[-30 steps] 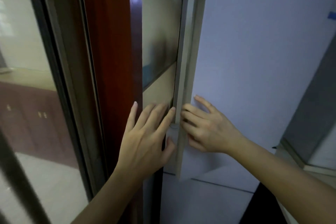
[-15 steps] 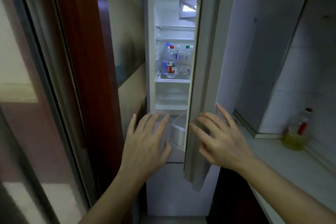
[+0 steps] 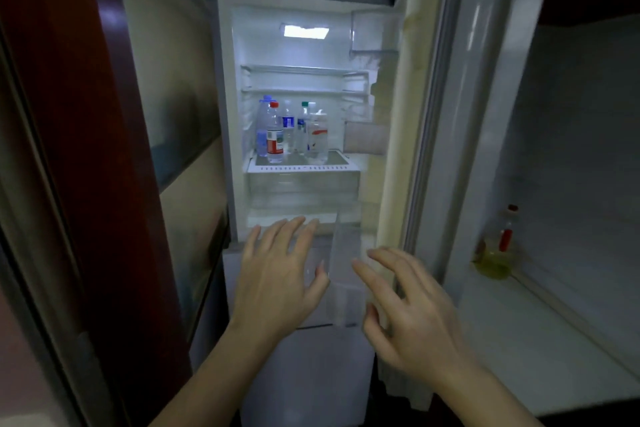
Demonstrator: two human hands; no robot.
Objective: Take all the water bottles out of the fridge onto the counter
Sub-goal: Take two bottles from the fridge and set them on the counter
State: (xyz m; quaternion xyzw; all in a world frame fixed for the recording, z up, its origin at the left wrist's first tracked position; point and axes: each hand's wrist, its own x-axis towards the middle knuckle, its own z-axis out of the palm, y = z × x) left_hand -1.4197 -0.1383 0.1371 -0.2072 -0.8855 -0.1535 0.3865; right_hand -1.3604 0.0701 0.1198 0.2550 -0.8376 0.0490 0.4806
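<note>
The white fridge [image 3: 228, 114] stands open, lit inside. Several clear water bottles stand grouped on its lower glass shelf [image 3: 304, 168]: a tall one with a blue cap [image 3: 264, 128], one with a red cap and red label [image 3: 275, 139], one with a green cap [image 3: 304, 121], and a squat one with a white cap [image 3: 318, 139]. My left hand [image 3: 277, 274] hovers open below the shelf, in front of the fridge. My right hand [image 3: 412, 315] hangs open beside the door's inner edge, touching nothing. The pale counter [image 3: 540, 347] lies to the right.
The fridge door [image 3: 446, 114] is swung open to the right, its clear door bins [image 3: 346, 274] between my hands. A bottle of yellow oil [image 3: 495, 253] stands at the counter's back. A dark red wooden frame [image 3: 86, 149] borders the left.
The fridge door has swung from nearly shut to wide open, revealing the bottles. My right hand has let go of the door edge; both hands now hover open.
</note>
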